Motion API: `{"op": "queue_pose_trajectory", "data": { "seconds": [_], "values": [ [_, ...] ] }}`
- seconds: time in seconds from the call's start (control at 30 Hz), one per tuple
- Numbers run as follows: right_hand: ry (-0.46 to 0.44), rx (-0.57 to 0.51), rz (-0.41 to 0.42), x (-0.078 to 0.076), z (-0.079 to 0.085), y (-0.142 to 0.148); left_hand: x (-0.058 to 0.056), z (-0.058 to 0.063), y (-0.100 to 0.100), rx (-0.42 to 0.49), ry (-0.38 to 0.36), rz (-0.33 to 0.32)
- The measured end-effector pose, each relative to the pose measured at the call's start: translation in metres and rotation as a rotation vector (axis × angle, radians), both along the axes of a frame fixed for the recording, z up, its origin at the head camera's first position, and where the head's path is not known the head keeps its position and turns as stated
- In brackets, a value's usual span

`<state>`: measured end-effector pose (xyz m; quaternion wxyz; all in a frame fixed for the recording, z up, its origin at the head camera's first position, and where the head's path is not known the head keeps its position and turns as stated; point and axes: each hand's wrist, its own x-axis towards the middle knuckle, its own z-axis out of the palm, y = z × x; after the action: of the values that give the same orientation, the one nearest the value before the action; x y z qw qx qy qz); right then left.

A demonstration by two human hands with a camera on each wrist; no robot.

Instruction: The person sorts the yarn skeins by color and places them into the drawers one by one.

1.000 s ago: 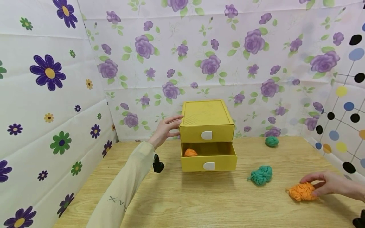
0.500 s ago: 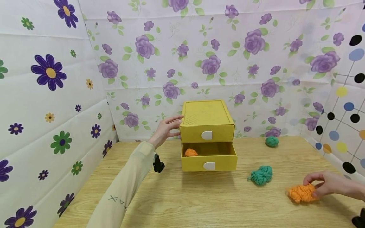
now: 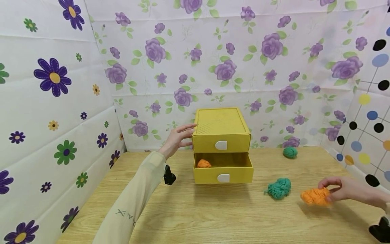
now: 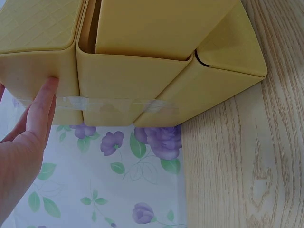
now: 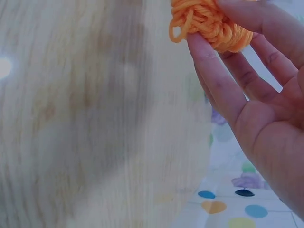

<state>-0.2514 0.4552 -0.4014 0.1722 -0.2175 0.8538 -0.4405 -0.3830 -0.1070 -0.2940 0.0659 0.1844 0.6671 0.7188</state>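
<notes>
My right hand (image 3: 350,191) pinches a ball of orange yarn (image 3: 315,197) between thumb and fingers, lifted just over the table at the right. In the right wrist view the orange yarn (image 5: 209,23) shows a loose loop, with fingertips under it. My left hand (image 3: 179,137) rests with extended fingers against the left side of a yellow drawer cabinet (image 3: 222,121). Its lower drawer (image 3: 201,176) is pulled out and bears another orange yarn ball (image 3: 203,163) at the left inside. The upper drawer (image 3: 204,144) is closed. In the left wrist view, fingertips touch the cabinet's side wall (image 4: 28,76).
A green yarn ball (image 3: 279,188) lies on the wooden table (image 3: 231,217) between the cabinet and my right hand. Farther back at the right sits a second green yarn ball (image 3: 290,152). Patterned cloth walls (image 3: 170,78) enclose the table's back and sides.
The orange yarn in my right hand has come up off the table and moved slightly left and away from me. My left hand and the cabinet stay as they were.
</notes>
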Motion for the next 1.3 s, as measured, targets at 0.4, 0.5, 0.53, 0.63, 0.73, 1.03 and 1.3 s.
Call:
{"op": "queue_pose_trajectory", "data": {
  "seconds": [0.4, 0.5, 0.53, 0.63, 0.73, 1.03, 1.3],
  "values": [
    [0.107, 0.078, -0.121, 0.001, 0.026, -0.032, 0.0, -0.001, 0.0, -0.003, 0.02, -0.021],
    [0.122, 0.106, -0.154, 0.001, 0.032, -0.042, 0.0, -0.003, -0.002, -0.004, 0.06, -0.033],
    [0.119, 0.101, -0.155, 0.001, 0.033, -0.045, 0.001, -0.003, -0.002, -0.004, 0.07, -0.038],
    [0.13, 0.074, -0.154, -0.001, 0.037, -0.054, 0.003, -0.002, -0.002, -0.003, 0.075, -0.041],
    [0.121, 0.008, -0.15, -0.002, 0.041, -0.064, 0.003, -0.002, -0.001, -0.003, 0.048, -0.029],
    [0.137, -0.066, -0.162, 0.001, 0.059, -0.1, 0.001, 0.0, 0.0, 0.001, 0.004, -0.012],
    [0.173, -0.088, -0.203, 0.001, 0.069, -0.122, 0.001, 0.0, 0.0, 0.007, 0.006, -0.012]
  ]
}}
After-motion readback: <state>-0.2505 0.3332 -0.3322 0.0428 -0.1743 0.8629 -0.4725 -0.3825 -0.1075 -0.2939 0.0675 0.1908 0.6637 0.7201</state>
